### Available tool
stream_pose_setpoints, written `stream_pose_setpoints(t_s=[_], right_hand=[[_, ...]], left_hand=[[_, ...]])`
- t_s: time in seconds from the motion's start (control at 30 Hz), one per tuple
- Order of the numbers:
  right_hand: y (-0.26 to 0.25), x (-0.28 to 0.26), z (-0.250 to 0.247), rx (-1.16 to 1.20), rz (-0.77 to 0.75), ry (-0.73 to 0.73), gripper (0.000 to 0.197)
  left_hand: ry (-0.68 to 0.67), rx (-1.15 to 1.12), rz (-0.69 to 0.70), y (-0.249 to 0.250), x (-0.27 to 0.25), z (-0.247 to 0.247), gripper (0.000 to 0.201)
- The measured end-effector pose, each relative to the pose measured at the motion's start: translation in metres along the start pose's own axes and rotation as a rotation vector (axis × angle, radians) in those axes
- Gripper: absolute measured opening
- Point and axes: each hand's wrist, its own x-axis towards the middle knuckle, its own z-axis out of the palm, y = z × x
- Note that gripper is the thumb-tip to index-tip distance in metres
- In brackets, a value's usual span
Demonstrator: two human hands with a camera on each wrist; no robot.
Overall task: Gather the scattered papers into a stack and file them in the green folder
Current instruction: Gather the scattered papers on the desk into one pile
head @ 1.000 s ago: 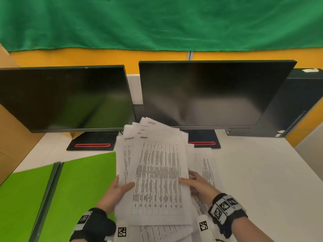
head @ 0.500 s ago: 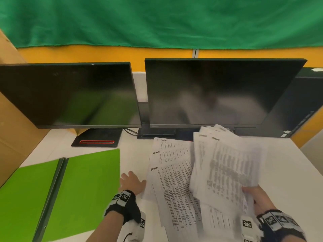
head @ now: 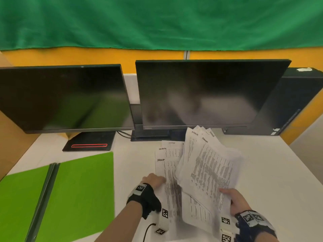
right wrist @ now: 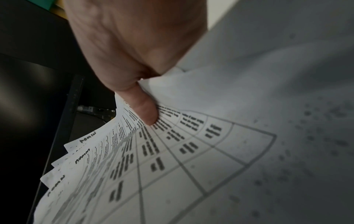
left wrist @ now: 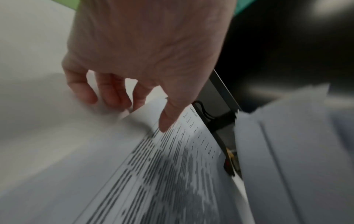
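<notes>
The green folder (head: 78, 198) lies open on the white table at the left. My right hand (head: 234, 198) holds a fanned bundle of printed papers (head: 209, 168) lifted and tilted above the table. Its thumb (right wrist: 145, 109) presses on the top sheet (right wrist: 172, 159), and the fingers are hidden underneath. Several loose printed sheets (head: 170, 172) lie flat on the table, partly under the bundle. My left hand (head: 155, 179) rests at their left edge, with its index fingertip (left wrist: 165, 124) touching the printed sheet (left wrist: 162, 174) and holding nothing.
Two dark monitors (head: 61, 98) (head: 206, 93) stand across the back of the table on black bases (head: 89, 142). A black computer case (head: 297, 105) is at the back right. Brown cardboard (head: 10, 137) walls the left side. The table's right edge (head: 297, 154) runs diagonally.
My left hand let go of the bundle and dropped onto the loose sheets on the table. My right hand carried the bundle off to the right, uncovering those sheets.
</notes>
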Motion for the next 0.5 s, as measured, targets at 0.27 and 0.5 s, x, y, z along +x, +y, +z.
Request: stream_pose_setpoints(t_s=[0.27, 0.5], right_hand=[[0.010, 0.006, 0.014, -0.156, 0.034, -0.015, 0.036], [-0.004, 0.009, 0.031, -0.606, -0.238, 0.327, 0.061]], left_hand=[[-0.026, -0.515, 0.148, 0.007, 0.004, 0.004, 0.070], [-0.347, -0.414, 0.136, -0.013, -0.005, -0.011, 0.069]])
